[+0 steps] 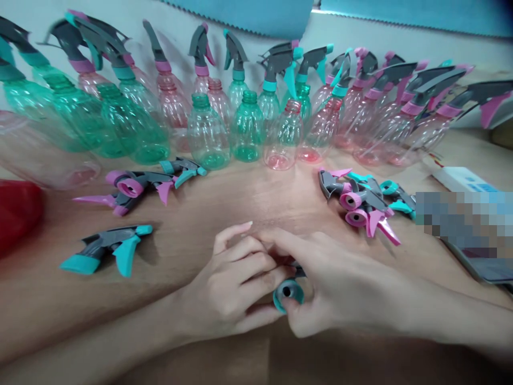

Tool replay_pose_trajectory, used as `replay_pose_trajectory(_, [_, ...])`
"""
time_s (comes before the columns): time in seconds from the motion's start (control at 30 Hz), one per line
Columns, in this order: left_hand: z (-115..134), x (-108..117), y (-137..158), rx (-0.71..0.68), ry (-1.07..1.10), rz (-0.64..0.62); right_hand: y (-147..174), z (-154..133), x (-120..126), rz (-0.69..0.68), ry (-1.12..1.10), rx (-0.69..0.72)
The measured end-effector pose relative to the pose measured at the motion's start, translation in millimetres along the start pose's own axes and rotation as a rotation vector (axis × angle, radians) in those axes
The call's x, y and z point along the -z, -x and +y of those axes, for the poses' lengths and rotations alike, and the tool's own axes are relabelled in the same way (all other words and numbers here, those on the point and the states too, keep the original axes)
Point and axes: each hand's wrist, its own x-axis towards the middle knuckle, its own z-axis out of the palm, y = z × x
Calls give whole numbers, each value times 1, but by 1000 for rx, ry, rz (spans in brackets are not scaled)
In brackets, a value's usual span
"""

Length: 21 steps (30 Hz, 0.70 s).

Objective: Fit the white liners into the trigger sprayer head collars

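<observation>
One teal-and-grey spray head [295, 290] sits gripped between left hand [234, 280] and right hand [326, 280], fingers curled; bottles [247, 131] stand beyond.

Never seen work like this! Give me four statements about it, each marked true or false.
1. The right hand holds a spray head with a teal collar. True.
2. The other hand is far away from it. False: the left hand is close beside it.
3. Every bottle is fitted with a sprayer. False: the green bottle at front centre is uncapped.
4. A red object shows at the left edge. True.
</observation>
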Motion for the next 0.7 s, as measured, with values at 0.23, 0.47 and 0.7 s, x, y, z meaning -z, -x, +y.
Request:
replay_pose_trajectory(0.23, [-2,-2,0,19,-61,44,6,-8,-10,227,105,65])
replay_pose_trajectory(0.47, [-2,-5,-2,4,-70,123,9,-18,-15,363,343,218])
replay_pose_trajectory(0.7, [-4,-6,-3,32,-82,145,11,-25,-14,381,431,200])
